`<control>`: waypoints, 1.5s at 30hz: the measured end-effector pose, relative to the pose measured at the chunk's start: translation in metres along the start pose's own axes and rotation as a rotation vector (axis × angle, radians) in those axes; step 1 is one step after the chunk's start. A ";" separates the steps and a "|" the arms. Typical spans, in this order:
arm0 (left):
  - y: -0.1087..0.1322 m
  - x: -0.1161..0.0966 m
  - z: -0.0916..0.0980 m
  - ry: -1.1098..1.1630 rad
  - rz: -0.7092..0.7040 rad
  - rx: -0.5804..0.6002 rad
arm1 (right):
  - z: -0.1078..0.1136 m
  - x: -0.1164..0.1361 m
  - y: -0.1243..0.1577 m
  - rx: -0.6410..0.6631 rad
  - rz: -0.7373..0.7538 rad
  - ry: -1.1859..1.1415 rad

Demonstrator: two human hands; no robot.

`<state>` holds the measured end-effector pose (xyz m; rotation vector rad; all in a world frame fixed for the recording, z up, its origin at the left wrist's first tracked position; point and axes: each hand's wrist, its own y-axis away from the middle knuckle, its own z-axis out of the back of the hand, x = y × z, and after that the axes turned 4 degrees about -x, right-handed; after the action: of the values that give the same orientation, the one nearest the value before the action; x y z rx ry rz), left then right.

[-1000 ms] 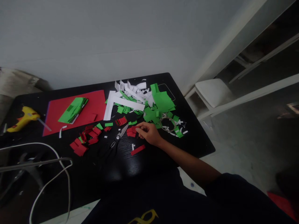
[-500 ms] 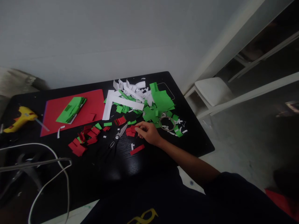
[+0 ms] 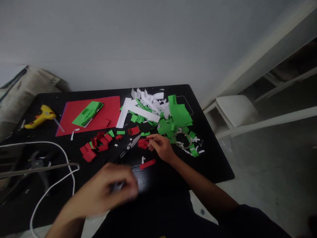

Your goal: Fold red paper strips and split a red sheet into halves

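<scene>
My right hand [image 3: 162, 147] is closed in a pinch on a small red paper piece [image 3: 149, 138], over other red paper pieces [image 3: 143, 144] on the table. Just left of it lie scissors [image 3: 127, 148] with black handles, their blades slightly apart. Below rest a red paper strip [image 3: 148, 164] and a small white scrap [image 3: 143, 160]. My left hand [image 3: 111, 190] hangs above the near edge of the table, fingers curled towards the thumb. Motion smears it, and I see nothing in it. Further left is a pile of red and green paper pieces [image 3: 99, 142].
Green paper [image 3: 180, 114] and white paper strips [image 3: 141, 112] are heaped at the back. A round ring [image 3: 182, 140] lies at right. A red sheet [image 3: 66, 119] carries folded green paper [image 3: 86, 114]. At left are a yellow glue gun [image 3: 44, 116] and a white cable [image 3: 59, 152].
My left hand has come into view from the lower left, over the table's near side. The right hand keeps its pinch on the red paper. The camera view has shifted slightly.
</scene>
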<state>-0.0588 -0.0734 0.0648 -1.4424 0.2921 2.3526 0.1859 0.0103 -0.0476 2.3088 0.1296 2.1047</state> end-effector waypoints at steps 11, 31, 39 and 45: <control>-0.098 0.051 -0.044 -0.201 -0.110 -0.277 | 0.002 0.007 0.006 0.074 0.074 0.076; -0.092 0.074 -0.054 -0.171 -0.237 -0.334 | 0.003 0.003 0.001 0.013 -0.035 -0.046; -0.094 0.070 -0.055 -0.171 -0.240 -0.324 | 0.002 0.005 0.001 -0.059 -0.047 -0.029; -0.092 0.065 -0.057 -0.047 -0.066 -0.329 | 0.003 0.009 0.001 -0.038 -0.081 -0.044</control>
<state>-0.0017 0.0033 -0.0178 -1.5075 -0.1615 2.4596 0.1898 0.0102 -0.0388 2.2858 0.1769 2.0001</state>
